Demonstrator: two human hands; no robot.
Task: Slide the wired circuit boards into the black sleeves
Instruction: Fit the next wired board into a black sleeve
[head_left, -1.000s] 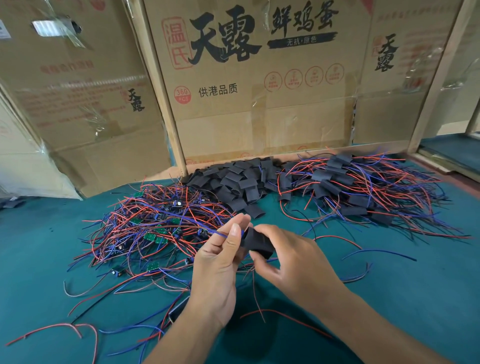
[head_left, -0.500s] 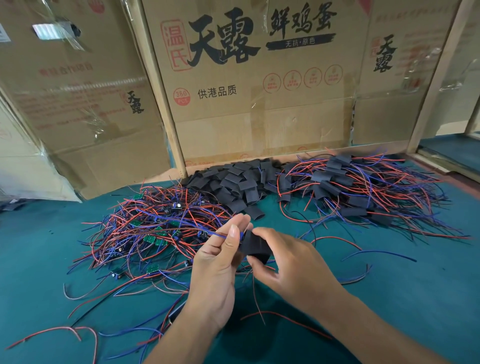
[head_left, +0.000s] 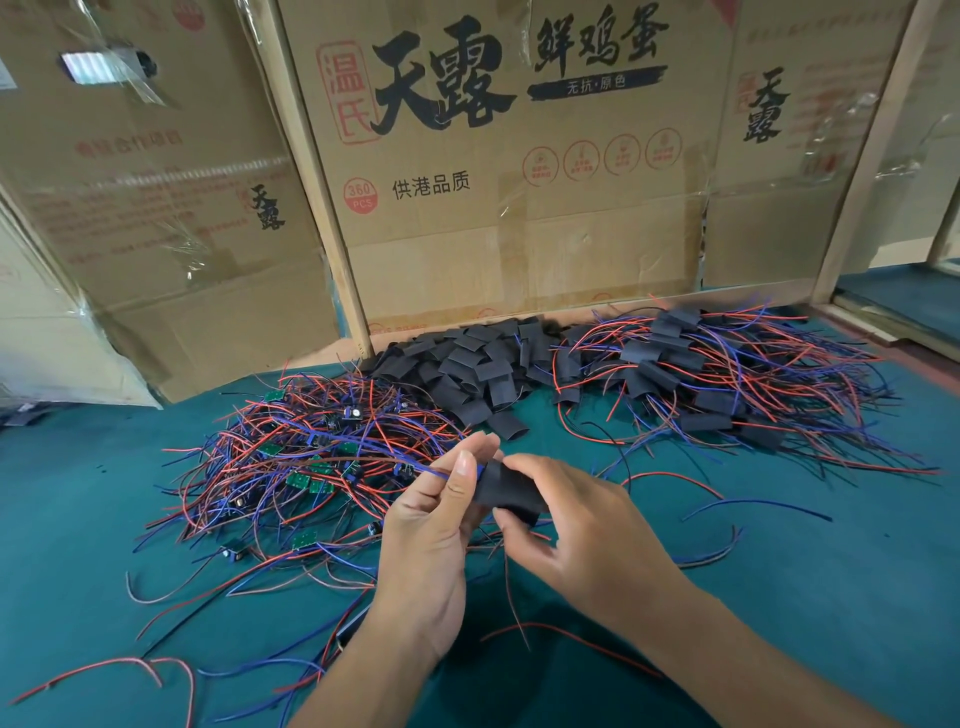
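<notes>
A black sleeve (head_left: 506, 491) is pinched between the thumb and fingers of my right hand (head_left: 576, 525) above the green table. My left hand (head_left: 436, 530) pinches the wires at the sleeve's left end, where blue wire runs out to the left; the board itself is hidden. Thin wires hang below the sleeve. A tangle of bare wired circuit boards (head_left: 306, 467) lies to the left. Loose black sleeves (head_left: 467, 369) are heaped at the back centre. Sleeved boards with wires (head_left: 701, 384) form a pile at the back right.
Cardboard boxes (head_left: 493, 171) and wooden slats wall off the back of the green table (head_left: 779, 597). Stray red and blue wires (head_left: 748, 506) lie to the right of my hands and along the near left.
The sleeve in my right hand has shifted slightly left toward my left fingers. Both hands stay almost where they were.
</notes>
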